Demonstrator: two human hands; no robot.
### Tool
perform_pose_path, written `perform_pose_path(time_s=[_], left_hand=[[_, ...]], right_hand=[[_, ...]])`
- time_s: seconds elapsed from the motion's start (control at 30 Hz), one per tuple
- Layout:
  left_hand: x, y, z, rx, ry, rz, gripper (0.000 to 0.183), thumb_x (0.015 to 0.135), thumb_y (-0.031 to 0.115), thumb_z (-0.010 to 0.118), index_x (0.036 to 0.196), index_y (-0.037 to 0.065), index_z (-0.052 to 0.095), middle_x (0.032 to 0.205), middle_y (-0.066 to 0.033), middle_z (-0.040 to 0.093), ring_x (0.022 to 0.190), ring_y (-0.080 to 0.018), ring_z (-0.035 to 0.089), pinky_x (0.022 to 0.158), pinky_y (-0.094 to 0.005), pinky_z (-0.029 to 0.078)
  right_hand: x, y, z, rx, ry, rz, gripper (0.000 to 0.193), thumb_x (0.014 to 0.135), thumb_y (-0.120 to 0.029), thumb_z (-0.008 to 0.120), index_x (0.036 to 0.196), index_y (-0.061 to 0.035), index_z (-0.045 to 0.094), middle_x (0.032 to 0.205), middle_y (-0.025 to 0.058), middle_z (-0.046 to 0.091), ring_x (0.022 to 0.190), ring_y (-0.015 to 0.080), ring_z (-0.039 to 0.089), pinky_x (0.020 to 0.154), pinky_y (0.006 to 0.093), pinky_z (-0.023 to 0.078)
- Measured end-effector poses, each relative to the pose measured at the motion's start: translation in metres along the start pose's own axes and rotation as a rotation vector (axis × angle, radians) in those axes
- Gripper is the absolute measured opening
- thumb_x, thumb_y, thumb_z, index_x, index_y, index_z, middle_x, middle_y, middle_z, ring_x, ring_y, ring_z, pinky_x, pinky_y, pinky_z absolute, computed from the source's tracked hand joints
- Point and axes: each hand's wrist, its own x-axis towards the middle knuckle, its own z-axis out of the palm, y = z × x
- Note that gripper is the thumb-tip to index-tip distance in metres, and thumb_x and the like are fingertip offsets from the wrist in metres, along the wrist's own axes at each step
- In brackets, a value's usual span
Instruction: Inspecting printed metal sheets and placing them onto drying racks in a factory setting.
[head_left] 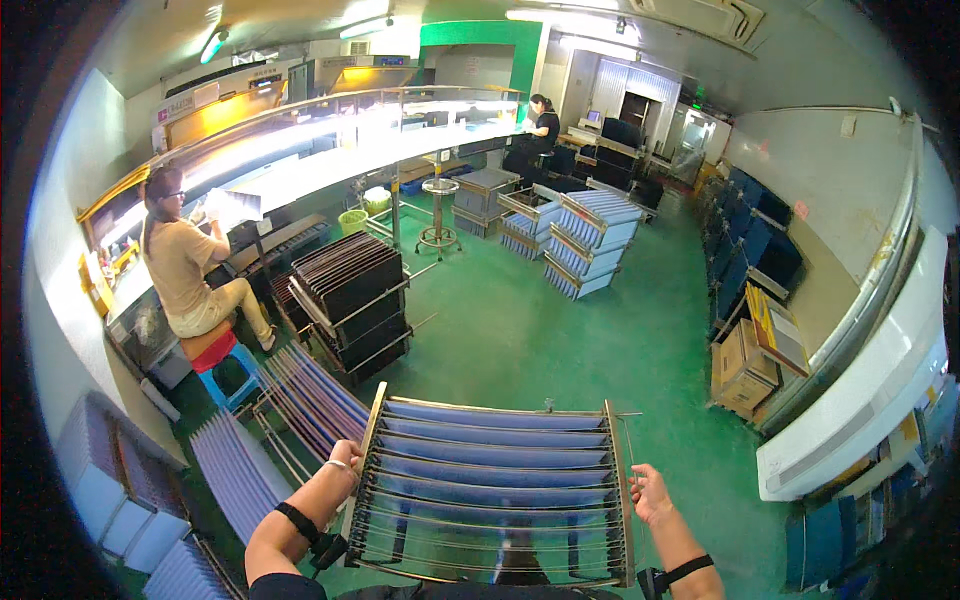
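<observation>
The rack (616,455), a metal frame with blue panels (490,445) hanging in rows between its sides, is directly in front of the person, low in the view. The left hand (343,457) is wrapped round the rack's left side. The right hand (650,492) is half curled beside the right side, next to a thin rod (629,440); whether its fingers are closed on rod or frame, I cannot tell.

To handle this well, both hands should bear on the frame at matching points, level with each other, so that neither side dips and the panels don't slide or knock together. The grip belongs on the solid sides rather than on the wires or panel edges (thin sheets probably mark easily). With a dark stack (350,295) ahead to the left and more slanted panels (235,465) close by the left arm, a little extra clearance on that side seems wise.

As for writing, a pale sign (188,104) behind the bright tabletop (310,170) bears characters, too small and bent to read. A green sign (697,97) glows near the far doorway, equally illegible. I can make out no label on the rack.
</observation>
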Motion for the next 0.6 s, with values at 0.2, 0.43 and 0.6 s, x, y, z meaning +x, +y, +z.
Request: perform_pose_path(time_s=[0.2,0.43,0.6], left_hand=[[0.134,0.083,0.131,-0.022,-0.269,-0.116,0.009,0.050,0.010,0.045,0.048,0.006,0.037,0.045,-0.0111,0.043,0.031,-0.0249,0.035,0.037,-0.0328,0.036],[0.204,0.199,0.276,-0.052,-0.209,-0.087,0.012,0.051,0.016,0.045,0.048,0.006,0.040,0.044,-0.0071,0.042,0.031,-0.0230,0.032,0.034,-0.0307,0.030],[0.162,0.295,0.407,-0.056,-0.217,-0.137,0.015,0.049,0.015,0.044,0.058,0.003,0.047,0.058,-0.0113,0.054,0.040,-0.0248,0.042,0.044,-0.0339,0.039]], right_hand=[[0.166,-0.085,0.047,0.012,-0.047,-0.007,0.037,0.060,-0.030,0.060,0.082,-0.0069,0.043,0.074,0.0025,0.040,0.057,0.0091,0.034,0.047,0.0198,0.029],[0.321,-0.196,0.128,0.001,-0.033,0.008,0.037,0.058,-0.029,0.059,0.083,-0.0073,0.043,0.075,0.0033,0.039,0.056,0.0091,0.033,0.048,0.0203,0.028],[0.438,-0.274,0.186,0.010,-0.049,-0.003,0.035,0.059,-0.028,0.059,0.082,-0.0072,0.043,0.076,0.0033,0.039,0.056,0.0090,0.033,0.048,0.0202,0.029]])
